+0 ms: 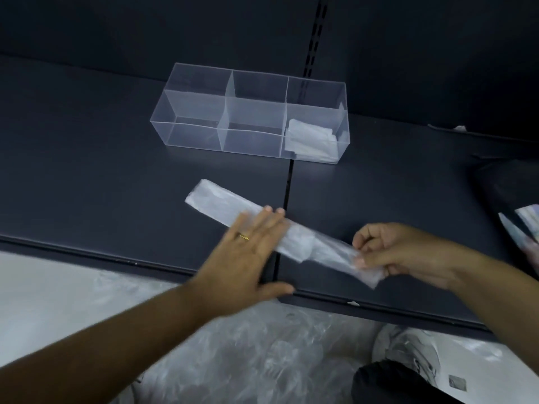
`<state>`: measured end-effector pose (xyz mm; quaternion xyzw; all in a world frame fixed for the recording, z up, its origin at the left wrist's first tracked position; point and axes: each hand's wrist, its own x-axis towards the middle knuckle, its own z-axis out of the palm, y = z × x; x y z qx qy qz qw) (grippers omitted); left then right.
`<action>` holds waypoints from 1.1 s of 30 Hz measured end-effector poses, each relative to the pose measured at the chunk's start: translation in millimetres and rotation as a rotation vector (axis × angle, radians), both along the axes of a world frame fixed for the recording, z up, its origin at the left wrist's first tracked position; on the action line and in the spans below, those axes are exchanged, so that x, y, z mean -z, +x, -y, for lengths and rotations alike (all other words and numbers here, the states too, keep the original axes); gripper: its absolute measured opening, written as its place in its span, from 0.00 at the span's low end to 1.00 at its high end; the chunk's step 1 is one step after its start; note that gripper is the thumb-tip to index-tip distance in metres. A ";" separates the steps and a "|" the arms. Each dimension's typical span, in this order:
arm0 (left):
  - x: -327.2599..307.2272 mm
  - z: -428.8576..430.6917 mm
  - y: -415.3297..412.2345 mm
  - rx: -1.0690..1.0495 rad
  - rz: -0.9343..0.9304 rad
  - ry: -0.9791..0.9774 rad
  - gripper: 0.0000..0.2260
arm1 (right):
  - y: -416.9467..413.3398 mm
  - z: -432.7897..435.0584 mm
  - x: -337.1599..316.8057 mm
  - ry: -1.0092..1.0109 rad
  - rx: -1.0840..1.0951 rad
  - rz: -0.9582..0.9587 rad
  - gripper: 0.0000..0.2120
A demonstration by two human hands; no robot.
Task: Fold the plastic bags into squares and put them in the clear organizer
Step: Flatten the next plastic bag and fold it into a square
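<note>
The translucent plastic bag folded into a long strip is laid diagonally on the dark shelf, pressed mid-length under the flat, spread left hand, its near end pinched by the right hand, the far end pointed toward the clear compartmented organizer.

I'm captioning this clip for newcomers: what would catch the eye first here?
The long folded strip of plastic bag lying across the dark shelf, left hand flat on it, right hand pinching its near end. Behind it, the clear organizer holds folded bags only in its right compartment.
</note>
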<state>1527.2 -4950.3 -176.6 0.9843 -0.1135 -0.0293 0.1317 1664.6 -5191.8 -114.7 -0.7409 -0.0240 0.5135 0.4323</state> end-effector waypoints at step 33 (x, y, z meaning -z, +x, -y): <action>-17.8 -24.2 31.9 -1.039 -0.336 -1.630 0.13 | -32.5 -69.6 42.0 0.116 -0.009 0.159 0.06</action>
